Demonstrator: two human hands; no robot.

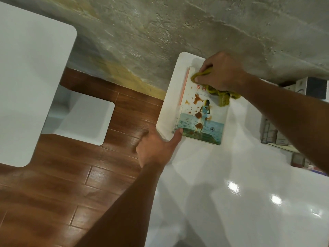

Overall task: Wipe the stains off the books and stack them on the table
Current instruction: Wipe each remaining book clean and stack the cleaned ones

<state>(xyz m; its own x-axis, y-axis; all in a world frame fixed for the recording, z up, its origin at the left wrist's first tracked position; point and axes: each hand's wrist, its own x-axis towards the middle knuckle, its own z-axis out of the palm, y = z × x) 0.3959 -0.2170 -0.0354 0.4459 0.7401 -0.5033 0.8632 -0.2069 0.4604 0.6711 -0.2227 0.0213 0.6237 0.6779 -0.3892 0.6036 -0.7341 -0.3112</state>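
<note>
A person's right hand (220,72) grips a bunched olive-yellow cloth (219,93) and presses it on the far end of a paperback book (203,111) lying flat at the far left corner of a glossy white table (231,184), beside a rough grey wall (160,32). The left hand (156,148) hangs off the table's left edge, its thumb touching the book's near left corner as if to steady it; the other fingers are blurred, so whether they are curled or straight cannot be told. Brown stains (195,104) are spattered across the middle of the cover, over the figure in blue and the sea, so the wiping looks barely begun: the cloth sits at the title end, with the worst blotches untouched nearer the person. Only 1 book is plainly on the table, and no stack is seen. The book's long axis runs away from the person towards the wall, tilted slightly left, title end farthest, spine on the left. 2 white stools (35,77) stand on the wooden floor (71,175) to the left, and boxes on shelves (284,136) show at right
</note>
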